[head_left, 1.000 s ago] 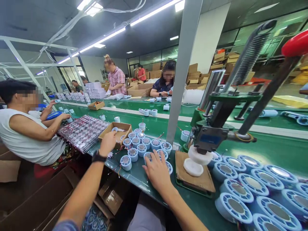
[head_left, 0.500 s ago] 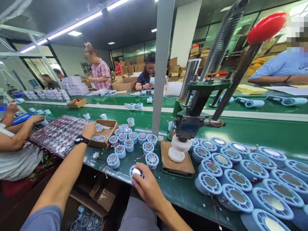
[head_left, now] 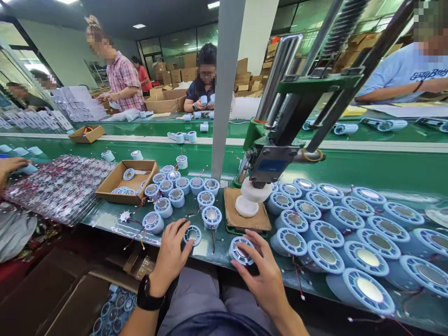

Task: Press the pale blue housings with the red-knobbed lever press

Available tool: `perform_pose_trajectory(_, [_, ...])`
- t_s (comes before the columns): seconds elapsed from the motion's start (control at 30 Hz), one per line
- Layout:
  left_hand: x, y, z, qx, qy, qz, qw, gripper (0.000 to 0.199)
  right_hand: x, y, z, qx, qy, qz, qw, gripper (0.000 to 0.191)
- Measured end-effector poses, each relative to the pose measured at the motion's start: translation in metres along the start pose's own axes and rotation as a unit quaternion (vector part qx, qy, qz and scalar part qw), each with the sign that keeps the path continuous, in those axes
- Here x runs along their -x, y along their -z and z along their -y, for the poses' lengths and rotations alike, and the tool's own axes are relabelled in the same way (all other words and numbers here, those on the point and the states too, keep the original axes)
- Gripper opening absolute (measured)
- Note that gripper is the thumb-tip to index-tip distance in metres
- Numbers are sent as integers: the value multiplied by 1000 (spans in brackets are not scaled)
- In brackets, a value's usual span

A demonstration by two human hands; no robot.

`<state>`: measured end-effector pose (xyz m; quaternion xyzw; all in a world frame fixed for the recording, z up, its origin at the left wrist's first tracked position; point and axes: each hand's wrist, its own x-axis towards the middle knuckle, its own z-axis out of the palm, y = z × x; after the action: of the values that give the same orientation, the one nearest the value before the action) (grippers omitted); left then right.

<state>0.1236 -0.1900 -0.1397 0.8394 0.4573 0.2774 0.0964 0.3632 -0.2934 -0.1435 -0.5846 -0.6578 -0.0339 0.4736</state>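
Note:
My left hand (head_left: 174, 252), with a dark watch on its wrist, holds a light-blue slotted ring (head_left: 192, 235) between thumb and fingers, low over the bench's front edge. My right hand (head_left: 261, 266) has its thumb and fingers around a light-blue round housing (head_left: 241, 251) with a silver centre, in front of the press base. Just behind my left hand stand several similar housings (head_left: 176, 198) with thin wires. An open cardboard box (head_left: 101, 190) of loose slotted rings lies to the left of them.
A green lever press (head_left: 271, 165) with white round pads stands ahead of my right hand. Many housings (head_left: 327, 233) fill the right side. A bundle of wired parts (head_left: 63, 186) lies left. A metal post (head_left: 224, 93) rises mid-bench. Co-workers sit and stand around.
My left hand has come from the ring box to the bench front, now with a ring. My right hand has shifted right with a housing. The view has tilted down.

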Motion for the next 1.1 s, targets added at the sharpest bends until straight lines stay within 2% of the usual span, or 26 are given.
perform_pose_trajectory(0.1, [3,7,1,9,-23,24,999,44,5,-3,0,-9,-28,19,999,35])
perform_pose_trajectory(0.17, [4,10,-11,33,1,-15,999,44,7,-7,2,-4,-46,12,999,47])
perform_pose_trajectory(0.23, [4,10,-34,72,2,-53,996,51,8,-14,5,-5,-65,7,998,56])
perform_pose_trajectory(0.27, [3,8,-49,92,-16,-53,994,55,9,-18,7,-12,-71,7,997,59])
perform_pose_trajectory(0.37, [-1,0,-89,120,-80,-5,990,66,11,-28,10,-40,-88,-9,995,61])
perform_pose_trajectory(0.43, [-4,-8,-104,115,-74,13,991,68,12,-31,11,-47,-98,-26,994,62])
perform_pose_trajectory(0.5, [-7,-14,-109,113,-48,11,992,68,13,-32,11,-50,-103,-35,993,63])
perform_pose_trajectory(0.67, [-4,-25,-104,144,15,11,989,65,14,-36,10,-64,-107,-33,992,68])
perform_pose_trajectory(0.77, [1,-34,-103,187,41,30,981,61,15,-34,10,-54,-90,-7,994,60])
perform_pose_trajectory(0.87, [2,-36,-105,239,63,51,968,54,1,-7,11,-12,-51,89,995,59])
perform_pose_trajectory(0.93, [-6,-28,-107,259,80,66,960,51,-26,30,17,35,-9,141,989,64])
perform_pose_trajectory(1.0, [-24,-16,-110,265,84,72,958,49,-72,79,29,88,46,103,990,63])
perform_pose_trajectory(1.1, [-65,0,-116,271,84,52,958,48,-167,151,54,161,110,-58,979,48])
